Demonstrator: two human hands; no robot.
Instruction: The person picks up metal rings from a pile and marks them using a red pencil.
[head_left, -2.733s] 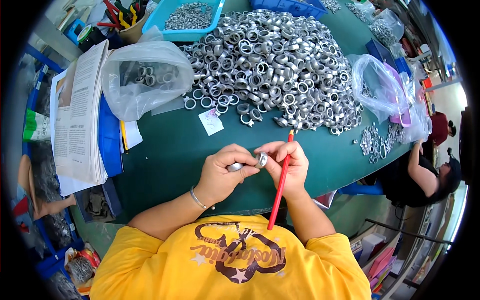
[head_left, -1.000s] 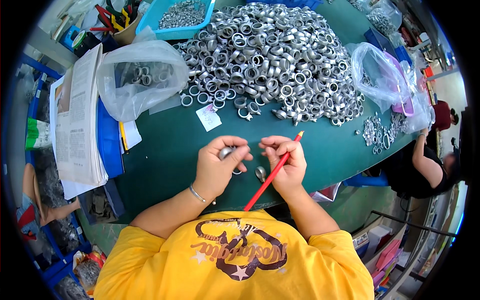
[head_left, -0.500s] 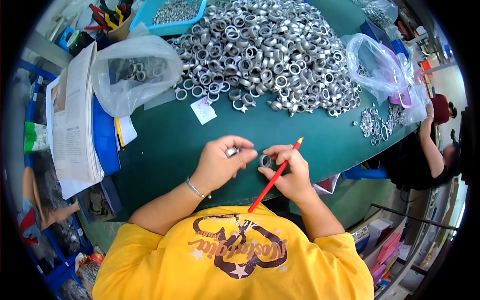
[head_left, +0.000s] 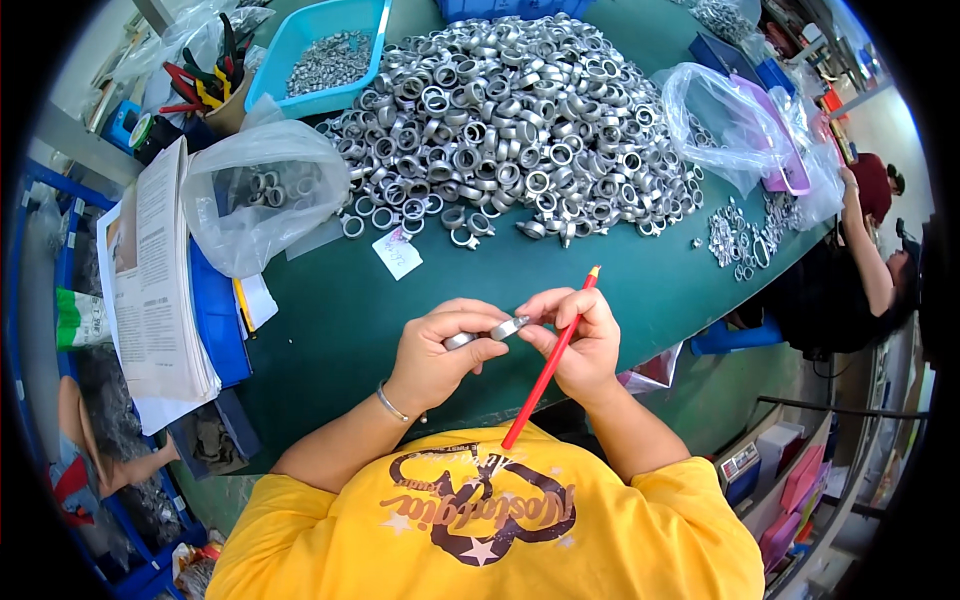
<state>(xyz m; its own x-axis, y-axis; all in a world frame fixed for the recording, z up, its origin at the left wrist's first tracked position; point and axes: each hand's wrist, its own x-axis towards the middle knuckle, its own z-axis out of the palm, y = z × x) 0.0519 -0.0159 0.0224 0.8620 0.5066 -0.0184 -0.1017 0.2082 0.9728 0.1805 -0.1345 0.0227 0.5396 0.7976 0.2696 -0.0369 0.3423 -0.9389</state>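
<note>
My left hand (head_left: 440,355) holds small silver metal rings (head_left: 460,340) between thumb and fingers, low over the green table (head_left: 330,320). My right hand (head_left: 580,340) pinches another silver ring (head_left: 510,326) against the left hand's fingers and also grips a red pencil (head_left: 545,375), which slants from near my chest up past the fingers. A big heap of silver rings (head_left: 510,140) lies on the table beyond both hands. A small white paper tag (head_left: 397,253) lies between the heap and my hands.
A clear bag with rings (head_left: 265,195) sits left, beside a stack of papers (head_left: 150,290). A light blue tray of small parts (head_left: 325,55) and a tool cup (head_left: 215,90) stand far left. More bags (head_left: 735,125) and loose rings (head_left: 740,240) lie right, near another person (head_left: 870,260).
My hands have come together again, both meeting on the rings in front of my chest. The pencil stays in my right hand. The view has tilted slightly.
</note>
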